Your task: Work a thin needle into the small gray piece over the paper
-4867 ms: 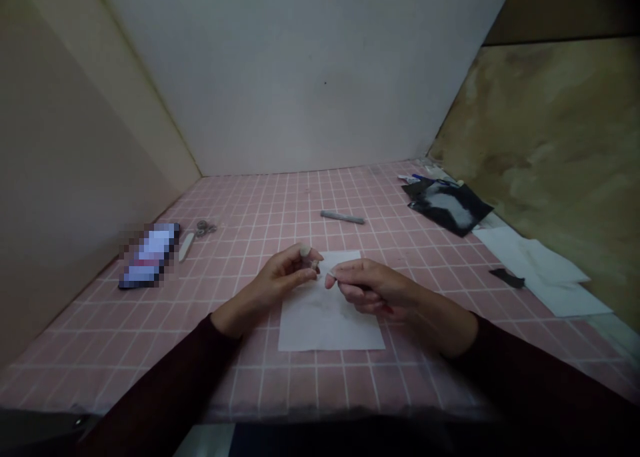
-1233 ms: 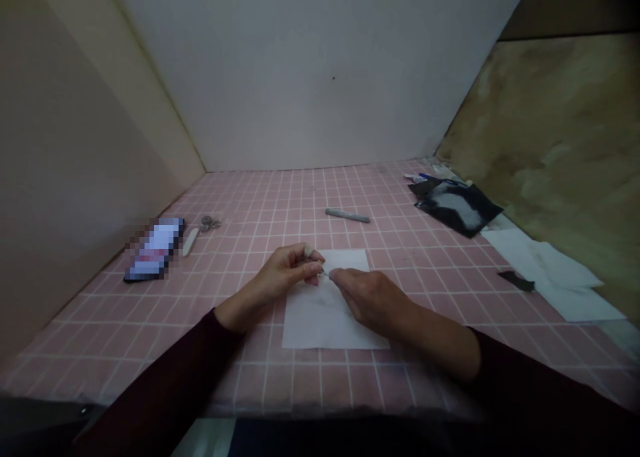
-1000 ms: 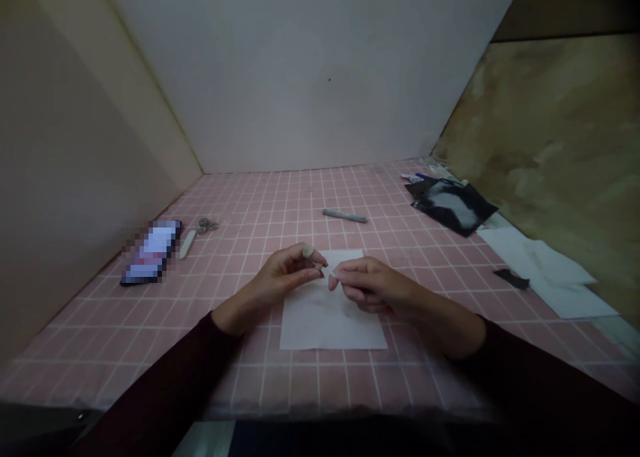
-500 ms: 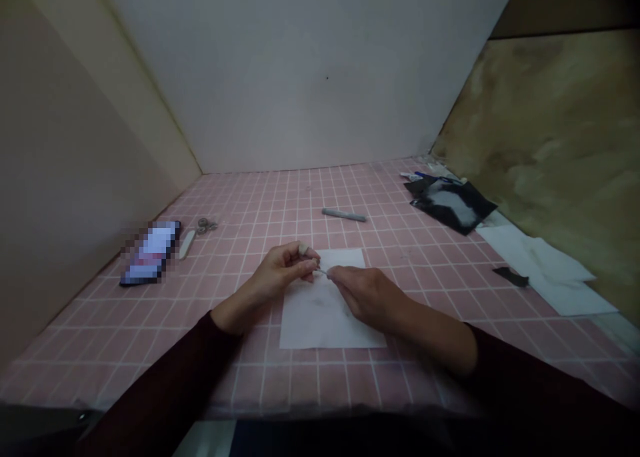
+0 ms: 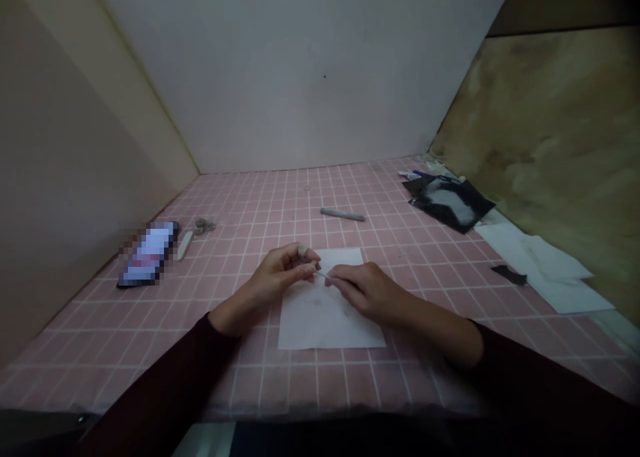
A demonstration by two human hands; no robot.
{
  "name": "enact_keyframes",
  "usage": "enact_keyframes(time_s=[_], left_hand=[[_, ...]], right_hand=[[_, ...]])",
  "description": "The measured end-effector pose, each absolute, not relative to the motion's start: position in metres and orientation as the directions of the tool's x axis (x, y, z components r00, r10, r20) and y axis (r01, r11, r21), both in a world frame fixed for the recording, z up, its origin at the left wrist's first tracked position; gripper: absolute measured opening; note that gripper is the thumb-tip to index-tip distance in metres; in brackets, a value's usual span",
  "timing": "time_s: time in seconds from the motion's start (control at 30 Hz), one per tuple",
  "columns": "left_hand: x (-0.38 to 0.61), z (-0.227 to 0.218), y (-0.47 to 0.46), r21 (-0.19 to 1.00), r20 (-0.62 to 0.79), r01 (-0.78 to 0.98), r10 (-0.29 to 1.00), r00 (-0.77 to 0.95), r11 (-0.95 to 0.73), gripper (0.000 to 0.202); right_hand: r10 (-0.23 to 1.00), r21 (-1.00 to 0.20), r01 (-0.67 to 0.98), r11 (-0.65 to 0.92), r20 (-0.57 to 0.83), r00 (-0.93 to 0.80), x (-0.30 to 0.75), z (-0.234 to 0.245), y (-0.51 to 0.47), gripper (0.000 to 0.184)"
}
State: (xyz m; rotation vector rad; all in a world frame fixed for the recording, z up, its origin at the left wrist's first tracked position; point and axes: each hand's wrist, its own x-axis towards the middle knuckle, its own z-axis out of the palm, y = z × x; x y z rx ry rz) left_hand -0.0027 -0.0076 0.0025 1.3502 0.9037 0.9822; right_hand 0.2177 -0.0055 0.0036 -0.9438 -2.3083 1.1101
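My left hand [image 5: 280,277] and my right hand [image 5: 367,291] meet above a sheet of white paper [image 5: 325,320]. Between their fingertips is a thin, pale sliver [image 5: 323,274], too small to identify. My left fingers pinch one end of it, and my right fingertips hold the other. A pale covering or tape sits on a left fingertip [image 5: 302,250]. The sheet lies flat on a pink grid-patterned mat [image 5: 240,377], and neither hand appears to press on it.
Left of the hands lie a pixelated phone [image 5: 147,253], a white stick [image 5: 183,245] and small scissors [image 5: 203,226]. Ahead lies a grey marker [image 5: 343,214]. On the right are a black bag [image 5: 453,203], white sheets [image 5: 545,270] and a dark scrap [image 5: 509,275]. Walls close three sides.
My right hand has rolled slightly, showing more of its fingers, and stays at the sliver. My left hand has barely moved. The view has shifted slightly.
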Motion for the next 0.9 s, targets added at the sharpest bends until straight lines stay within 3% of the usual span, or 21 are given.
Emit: enact_keyframes(time_s=[0.03, 0.1, 0.13, 0.2, 0.27, 0.33, 0.4, 0.43, 0.5, 0.57, 0.63, 0.67, 0.73, 0.8, 0.83, 0.9], left_hand=[[-0.002, 0.001, -0.006, 1.0, 0.013, -0.031, 0.945, 0.328, -0.003, 0.021], [-0.002, -0.001, -0.005, 1.0, -0.023, -0.01, 0.955, 0.296, 0.027, 0.02], [-0.002, -0.002, -0.005, 0.999, -0.034, -0.005, 0.957, 0.287, 0.037, 0.019], [-0.002, -0.003, -0.005, 0.999, -0.036, -0.012, 0.957, 0.288, 0.041, 0.019], [-0.003, -0.001, -0.006, 0.999, 0.0, -0.036, 0.949, 0.315, 0.012, 0.019], [-0.004, 0.002, -0.007, 0.998, 0.061, -0.051, 0.934, 0.353, -0.047, 0.02], [-0.006, 0.006, -0.008, 0.993, 0.12, -0.046, 0.917, 0.379, -0.111, 0.019], [-0.007, 0.007, -0.008, 0.99, 0.138, -0.039, 0.912, 0.387, -0.133, 0.019], [-0.007, 0.008, -0.008, 0.989, 0.148, -0.03, 0.907, 0.394, -0.148, 0.018], [-0.006, 0.007, -0.008, 0.991, 0.131, -0.038, 0.911, 0.392, -0.126, 0.018], [-0.005, 0.004, -0.008, 0.996, 0.092, -0.051, 0.916, 0.39, -0.078, 0.019], [-0.005, 0.003, -0.007, 0.997, 0.067, -0.054, 0.92, 0.386, -0.05, 0.02], [-0.004, 0.0, -0.006, 0.999, 0.018, -0.042, 0.929, 0.37, -0.003, 0.02], [-0.004, -0.001, -0.005, 1.0, -0.012, -0.019, 0.939, 0.344, 0.02, 0.018], [-0.004, -0.001, -0.004, 1.0, -0.023, -0.008, 0.941, 0.337, 0.028, 0.017], [-0.004, -0.001, -0.004, 0.999, -0.032, -0.005, 0.94, 0.341, 0.036, 0.018]], right_hand=[[0.718, -0.665, 0.475, 0.576, 0.134, -0.683, 0.216, 0.001, -0.008, 0.022], [0.701, -0.476, 0.564, 0.675, 0.174, -0.692, 0.214, -0.001, -0.012, 0.026], [0.699, -0.453, 0.574, 0.682, 0.174, -0.694, 0.213, -0.002, -0.012, 0.027], [0.717, -0.559, 0.533, 0.635, 0.169, -0.676, 0.213, 0.0, -0.011, 0.023], [0.742, -0.803, 0.406, 0.435, 0.065, -0.667, 0.216, 0.005, -0.007, 0.021], [0.699, -0.973, 0.226, 0.047, -0.129, -0.703, 0.219, 0.011, -0.003, 0.024], [0.611, -0.946, 0.082, -0.314, -0.268, -0.745, 0.222, 0.015, 0.001, 0.024], [0.587, -0.909, 0.034, -0.415, -0.296, -0.754, 0.223, 0.016, 0.002, 0.023], [0.571, -0.885, 0.009, -0.465, -0.308, -0.761, 0.223, 0.016, 0.003, 0.022], [0.593, -0.939, 0.073, -0.336, -0.271, -0.758, 0.222, 0.013, 0.002, 0.025], [0.666, -0.981, 0.194, -0.006, -0.149, -0.731, 0.22, 0.008, -0.001, 0.027], [0.7, -0.941, 0.269, 0.204, -0.052, -0.712, 0.218, 0.005, -0.002, 0.026], [0.713, -0.725, 0.425, 0.541, 0.127, -0.69, 0.216, -0.001, -0.006, 0.022], [0.694, -0.515, 0.53, 0.673, 0.192, -0.694, 0.214, -0.006, -0.009, 0.022], [0.693, -0.476, 0.55, 0.687, 0.198, -0.694, 0.213, -0.007, -0.01, 0.022], [0.708, -0.556, 0.521, 0.648, 0.187, -0.681, 0.212, -0.006, -0.01, 0.021]])
